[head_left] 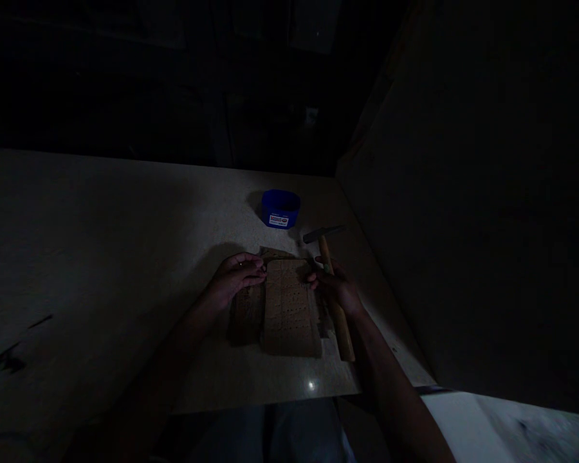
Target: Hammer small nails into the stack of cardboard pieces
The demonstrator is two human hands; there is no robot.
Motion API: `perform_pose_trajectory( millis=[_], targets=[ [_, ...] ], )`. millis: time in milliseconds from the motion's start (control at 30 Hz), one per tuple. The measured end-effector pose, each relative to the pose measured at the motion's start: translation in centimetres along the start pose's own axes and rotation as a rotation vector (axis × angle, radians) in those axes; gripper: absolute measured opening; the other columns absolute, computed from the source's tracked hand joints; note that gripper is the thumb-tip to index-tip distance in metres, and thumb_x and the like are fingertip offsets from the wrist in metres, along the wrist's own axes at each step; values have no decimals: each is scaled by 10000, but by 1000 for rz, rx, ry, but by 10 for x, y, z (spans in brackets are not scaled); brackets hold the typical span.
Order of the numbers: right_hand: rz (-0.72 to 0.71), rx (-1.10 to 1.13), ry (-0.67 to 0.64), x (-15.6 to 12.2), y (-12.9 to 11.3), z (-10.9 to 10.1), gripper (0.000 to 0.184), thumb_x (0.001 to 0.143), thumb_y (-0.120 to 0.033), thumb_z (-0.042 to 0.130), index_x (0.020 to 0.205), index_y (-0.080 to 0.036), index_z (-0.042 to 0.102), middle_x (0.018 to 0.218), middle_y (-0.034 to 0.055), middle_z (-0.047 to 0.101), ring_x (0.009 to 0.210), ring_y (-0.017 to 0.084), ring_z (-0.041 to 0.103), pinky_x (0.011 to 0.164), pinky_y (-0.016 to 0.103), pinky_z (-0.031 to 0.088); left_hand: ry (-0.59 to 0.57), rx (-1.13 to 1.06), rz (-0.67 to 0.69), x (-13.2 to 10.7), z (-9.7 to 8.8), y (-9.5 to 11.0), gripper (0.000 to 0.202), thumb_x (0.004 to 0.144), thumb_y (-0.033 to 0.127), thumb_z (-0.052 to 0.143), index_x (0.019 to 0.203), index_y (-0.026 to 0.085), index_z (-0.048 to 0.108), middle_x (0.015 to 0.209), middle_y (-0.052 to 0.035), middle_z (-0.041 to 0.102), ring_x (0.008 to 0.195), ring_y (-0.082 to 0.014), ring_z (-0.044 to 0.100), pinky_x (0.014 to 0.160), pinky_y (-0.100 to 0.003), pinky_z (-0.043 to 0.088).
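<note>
I'm watching 2 bare hands working around a brown sheet (292,312), which is lying just below the middle of the frame, with rows of small dark holes showing across its face. It is resting over a darker slab (247,315) that is jutting out to its left, probably serving as firm backing. The left hand (241,271) is hovering at the sheet's upper-left edge, thumb and fingertips drawn close together; whether they are pinching something small or only the edge, I cannot tell. The right hand (336,289) is curling loosely around the wooden handle of a hammer (343,331), while its fingertips are reaching the sheet's right edge; I'd guess the tool is riding in the palm so the fingers are staying free for finer handling. The hammer's head is pointing toward the upper part of the frame, away from the sheet. Above centre, a blue container (280,218) is standing on the table (197,206), likely set within easy reach; its inside is sinking into shadow, and its label is too small for reading. Dim light is hiding plenty: the dark items (4,365) at lower left are showing only as shapes, and the upper frame is fading nearly to black.
</note>
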State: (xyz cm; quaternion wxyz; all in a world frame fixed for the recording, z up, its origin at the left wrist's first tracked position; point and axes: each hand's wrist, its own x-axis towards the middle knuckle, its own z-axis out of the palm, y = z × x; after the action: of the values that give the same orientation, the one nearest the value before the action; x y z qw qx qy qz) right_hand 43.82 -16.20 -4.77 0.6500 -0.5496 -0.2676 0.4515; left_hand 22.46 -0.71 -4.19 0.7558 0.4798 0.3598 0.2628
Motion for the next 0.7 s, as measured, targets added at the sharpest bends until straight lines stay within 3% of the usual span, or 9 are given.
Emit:
perform_pose_trajectory(
  millis=[100,200,433,567,700],
  targets=[
    [4,8,-1,1,2,0,383,689,-286,716,1038,-205,577,726,10,738,583,196,658,651,341,499,90,91,221,-6,9,0,427,640,494,860,849,162,691,821,-40,739,749,-160,702,782,-302,575],
    [-3,12,-8,2,3,-1,372,695,-280,713,1034,-202,581,728,13,742,587,198,666,649,341,505,65,207,355,-11,23,-6,374,730,510,787,872,173,708,828,-46,751,748,-168,703,751,-291,568],
    [6,19,-17,4,5,0,393,678,-272,734,1033,-196,583,707,5,746,545,184,656,619,320,503,-148,539,471,9,52,-35,255,886,418,610,957,212,743,896,-44,770,848,-200,713,811,-320,554],
    [-4,36,-26,6,8,0,372,675,-290,757,994,-207,586,690,-1,747,511,179,640,594,321,504,-194,686,497,16,53,-42,226,925,354,557,977,245,749,986,-37,771,942,-213,708,897,-339,536],
    [-22,61,-43,7,10,0,384,657,-285,770,988,-203,594,690,2,746,508,179,641,578,319,498,-205,699,519,13,51,-44,210,924,285,557,1018,261,744,1041,-42,757,1002,-215,692,940,-348,528]
  ],
)
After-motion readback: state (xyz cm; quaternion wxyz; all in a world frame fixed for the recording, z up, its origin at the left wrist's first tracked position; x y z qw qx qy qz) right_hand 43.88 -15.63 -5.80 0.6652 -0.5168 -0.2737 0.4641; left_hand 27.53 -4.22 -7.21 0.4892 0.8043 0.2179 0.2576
